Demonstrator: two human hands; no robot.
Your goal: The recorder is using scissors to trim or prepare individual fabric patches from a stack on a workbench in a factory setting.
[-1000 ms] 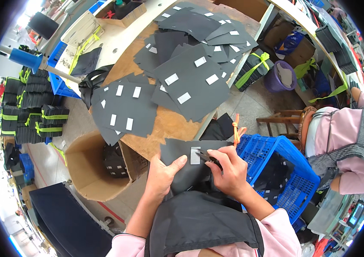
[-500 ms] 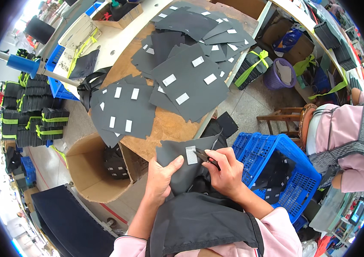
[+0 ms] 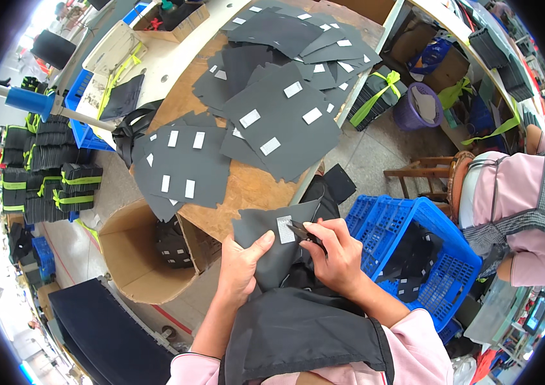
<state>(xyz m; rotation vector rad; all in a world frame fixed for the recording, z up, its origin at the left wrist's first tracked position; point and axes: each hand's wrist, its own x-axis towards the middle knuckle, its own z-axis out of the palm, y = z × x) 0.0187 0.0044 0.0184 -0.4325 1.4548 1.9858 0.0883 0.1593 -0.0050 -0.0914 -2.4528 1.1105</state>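
Note:
My left hand [image 3: 242, 264] grips a dark grey fabric piece [image 3: 266, 260] by its left side, thumb on top. A white patch [image 3: 285, 229] sits on this piece. From the right, my right hand [image 3: 337, 255] is closed on a pair of small black thread snips [image 3: 304, 235], with their tips at the patch's right edge. Their lower part is hidden in my fingers. Beyond my hands, similar grey pieces with white patches [image 3: 279, 122] lie overlapped on the wooden table [image 3: 253, 183].
An open cardboard box [image 3: 125, 263] stands at the left, with dark pieces inside. Blue plastic crates [image 3: 442, 282] are at my right, near a wooden stool [image 3: 423, 168] and a seated person in pink [image 3: 510, 212]. Bundles tied with yellow-green strips [image 3: 80, 186] are stacked at far left.
Both hands hold nearly the same pose on the fabric piece and the snips. The whole view has shifted slightly, so the table pieces appear a little further left.

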